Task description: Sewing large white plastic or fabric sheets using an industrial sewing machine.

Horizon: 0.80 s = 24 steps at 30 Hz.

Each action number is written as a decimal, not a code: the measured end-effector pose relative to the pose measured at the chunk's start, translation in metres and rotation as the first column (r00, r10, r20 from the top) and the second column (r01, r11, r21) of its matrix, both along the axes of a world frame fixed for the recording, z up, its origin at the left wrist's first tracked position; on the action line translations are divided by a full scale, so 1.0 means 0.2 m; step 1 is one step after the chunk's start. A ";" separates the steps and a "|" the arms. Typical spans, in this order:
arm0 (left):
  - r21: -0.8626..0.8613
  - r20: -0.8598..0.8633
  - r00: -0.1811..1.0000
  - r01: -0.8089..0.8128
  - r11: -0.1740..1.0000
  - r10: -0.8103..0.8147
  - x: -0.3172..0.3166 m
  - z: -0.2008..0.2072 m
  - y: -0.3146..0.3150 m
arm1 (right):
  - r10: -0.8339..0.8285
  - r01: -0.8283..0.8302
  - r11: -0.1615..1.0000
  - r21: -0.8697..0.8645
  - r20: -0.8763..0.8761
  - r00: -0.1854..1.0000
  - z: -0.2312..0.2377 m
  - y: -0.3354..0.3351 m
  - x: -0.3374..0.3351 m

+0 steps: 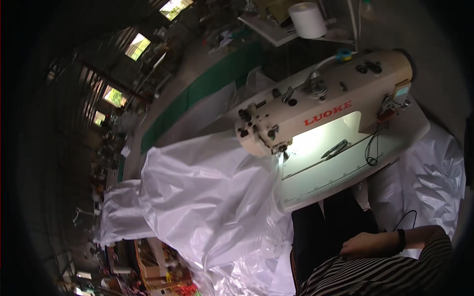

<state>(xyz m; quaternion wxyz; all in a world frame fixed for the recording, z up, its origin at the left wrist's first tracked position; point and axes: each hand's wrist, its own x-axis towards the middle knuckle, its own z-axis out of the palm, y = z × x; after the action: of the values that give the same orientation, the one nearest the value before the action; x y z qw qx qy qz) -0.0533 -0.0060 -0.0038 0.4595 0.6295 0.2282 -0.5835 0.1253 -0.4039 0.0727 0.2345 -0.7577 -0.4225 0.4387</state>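
My right hand (365,245) rests at my waist above my dark trousers, with a dark band round its wrist. Its fingers are curled in, and whatever they hold, if anything, is hidden. My left hand is out of sight. Ahead of me stands a pale sewing machine (363,91), its lamp lighting the bed. Shiny white sheet fabric (212,192) spreads left from the needle area and hangs down. A pair of thread snips (335,149) lies on the machine bed, apart from my hand. To their right is a loop of thin black cable (371,154).
More white fabric (424,177) is heaped right of the machine. Behind the machine stands a white thread cone (308,20). A long green surface (197,91) curves away at the far left. Wooden shelving with mixed items (148,261) sits at the lower left.
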 end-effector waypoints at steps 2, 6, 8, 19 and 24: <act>0.036 0.048 0.996 0.073 0.997 -0.074 0.06 -0.03 0.00 | -0.070 0.052 0.989 0.138 0.129 0.989 0.15 0.03 0.09; 0.134 0.160 0.938 0.288 0.948 -0.308 0.16 0.01 -0.02 | -0.529 0.158 0.745 0.649 0.429 0.733 0.55 -0.09 0.22; 0.218 0.272 0.836 0.428 0.877 -0.476 0.25 0.13 -0.03 | -0.677 0.136 0.509 0.850 0.298 0.673 0.77 -0.19 0.17; 0.525 0.810 -0.087 -0.332 0.784 -0.579 1.02 0.60 0.19 | -0.702 -0.067 -0.376 0.924 -0.237 0.671 1.19 0.23 -0.40; 0.743 0.665 0.382 -0.259 0.617 -0.641 1.25 0.31 0.46 | -0.625 0.168 0.101 0.981 -0.069 0.777 0.68 0.26 -0.21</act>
<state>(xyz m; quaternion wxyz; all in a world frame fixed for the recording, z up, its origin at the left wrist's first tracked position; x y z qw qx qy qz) 0.1973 0.0863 0.0584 0.1135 0.9896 0.0757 -0.0458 0.0824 -0.3526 0.2078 0.6734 -0.5995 -0.4058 -0.1497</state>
